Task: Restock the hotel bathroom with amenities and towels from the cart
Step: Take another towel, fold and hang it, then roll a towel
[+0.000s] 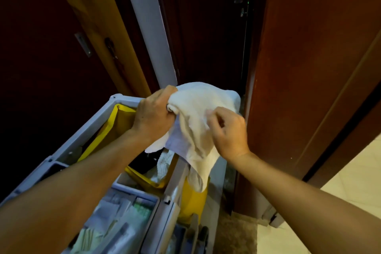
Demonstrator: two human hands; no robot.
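A white towel (195,113) hangs crumpled in the air over the far end of the grey housekeeping cart (86,128). My left hand (153,114) is shut on a bunched fold at the towel's left side. My right hand (227,132) pinches the cloth at its right side, fingers curled into the fabric. The towel's lower tail droops past the cart's right rail toward the yellow bag (121,121) that lines the cart's open bin. A grey tray (123,218) at the cart's near end holds several wrapped amenity packets.
A dark wooden door (208,27) with a metal handle stands straight ahead. A reddish-brown door frame (299,68) rises close on the right. Dark panels fill the left. Pale floor tiles (350,192) show at the lower right.
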